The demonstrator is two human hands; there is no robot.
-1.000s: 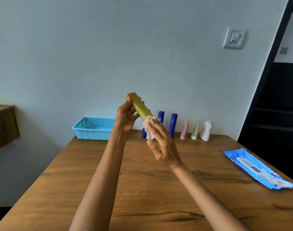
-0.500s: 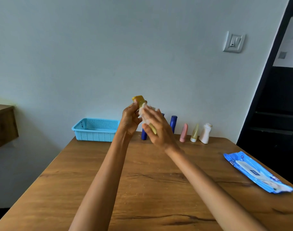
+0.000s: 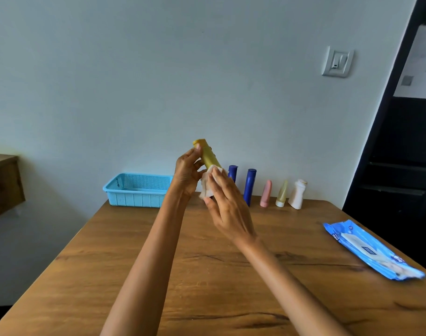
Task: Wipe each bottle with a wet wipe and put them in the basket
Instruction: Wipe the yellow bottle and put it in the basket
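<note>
While gripping yellow bottle (image 3: 208, 157) in left hand (image 3: 186, 174), wrapping wet wipe (image 3: 208, 184) with right hand (image 3: 227, 204); light, probably slick, best held near cap.

Soft, even daylight, sharp focus (wide-angle bending at the edges)

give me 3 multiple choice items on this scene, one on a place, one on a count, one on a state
1. Where is the blue basket?
A. table's far left, by the wall
B. beside the wipes pack
C. on the floor

2. How many bottles stand along the wall?
A. two
B. five
C. eight

3. What is the right hand doing?
A. resting flat on the table
B. pressing a wet wipe on the yellow bottle
C. opening the pack

A: it sits at the far left edge.
B: two blue, pink, yellowish, white.
B: the left hand holds the bottle.
</note>
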